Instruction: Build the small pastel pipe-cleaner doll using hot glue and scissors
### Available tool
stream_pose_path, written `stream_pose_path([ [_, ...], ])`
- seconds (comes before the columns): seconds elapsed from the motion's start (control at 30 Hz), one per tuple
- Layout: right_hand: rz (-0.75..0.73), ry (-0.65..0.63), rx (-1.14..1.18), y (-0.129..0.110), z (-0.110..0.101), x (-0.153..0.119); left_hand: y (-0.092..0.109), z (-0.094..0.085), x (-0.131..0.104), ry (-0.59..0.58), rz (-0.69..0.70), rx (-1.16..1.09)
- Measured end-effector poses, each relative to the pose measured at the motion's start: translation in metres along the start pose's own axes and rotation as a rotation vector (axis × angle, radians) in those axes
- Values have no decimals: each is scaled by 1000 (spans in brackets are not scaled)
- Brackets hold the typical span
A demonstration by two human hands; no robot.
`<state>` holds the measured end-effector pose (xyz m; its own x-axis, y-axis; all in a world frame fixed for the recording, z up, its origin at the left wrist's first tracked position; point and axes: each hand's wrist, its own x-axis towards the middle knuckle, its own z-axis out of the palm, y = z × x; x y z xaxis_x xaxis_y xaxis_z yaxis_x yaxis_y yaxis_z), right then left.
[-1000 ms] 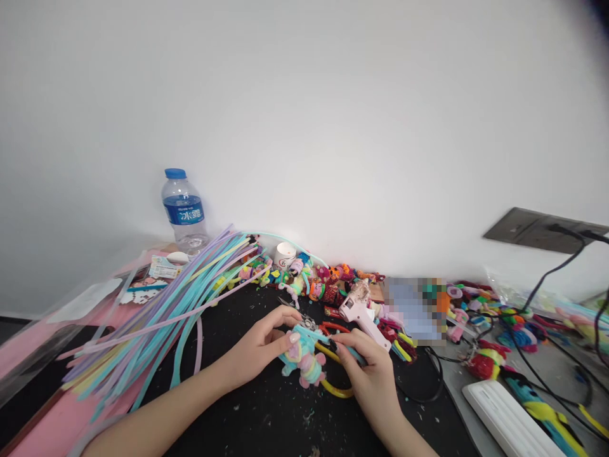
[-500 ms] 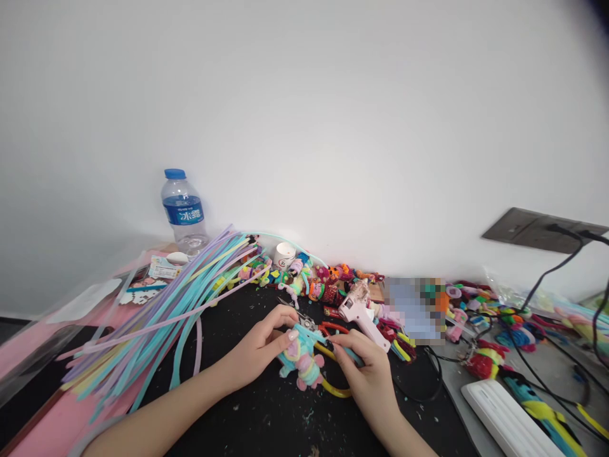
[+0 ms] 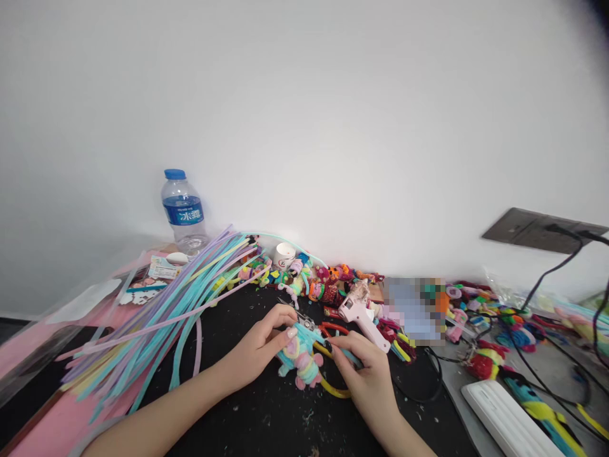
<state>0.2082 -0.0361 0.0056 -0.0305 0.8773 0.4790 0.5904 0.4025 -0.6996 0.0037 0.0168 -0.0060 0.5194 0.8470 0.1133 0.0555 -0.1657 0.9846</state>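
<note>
A small pastel doll made of fuzzy pipe cleaners (image 3: 304,366), in blue, pink and yellow, hangs from the closed fingers of my left hand (image 3: 266,343). My right hand (image 3: 364,374) pinches a light blue pipe cleaner (image 3: 320,339) that runs from the doll's top; its other end shows past the fingers. Behind and under the doll lie pliers with red and yellow handles (image 3: 337,391), their metal jaws (image 3: 307,320) pointing away from me. The doll partly hides them.
A bundle of pastel pipe cleaners (image 3: 190,317) spreads at the left, before a water bottle (image 3: 183,212). Finished colourful figures, a paper cup (image 3: 284,255) and a pink glue gun (image 3: 364,317) line the wall. A white power strip (image 3: 509,416) and black cables lie right.
My right fingertips have shifted very slightly left and down along the blue pipe cleaner. The doll and my left hand stay nearly in place.
</note>
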Motion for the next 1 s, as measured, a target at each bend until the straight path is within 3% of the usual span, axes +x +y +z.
stream_pose_path([
  [1.0, 0, -94, -8, 0, 3, -3, -2, 0, 1, 16, 17, 60],
])
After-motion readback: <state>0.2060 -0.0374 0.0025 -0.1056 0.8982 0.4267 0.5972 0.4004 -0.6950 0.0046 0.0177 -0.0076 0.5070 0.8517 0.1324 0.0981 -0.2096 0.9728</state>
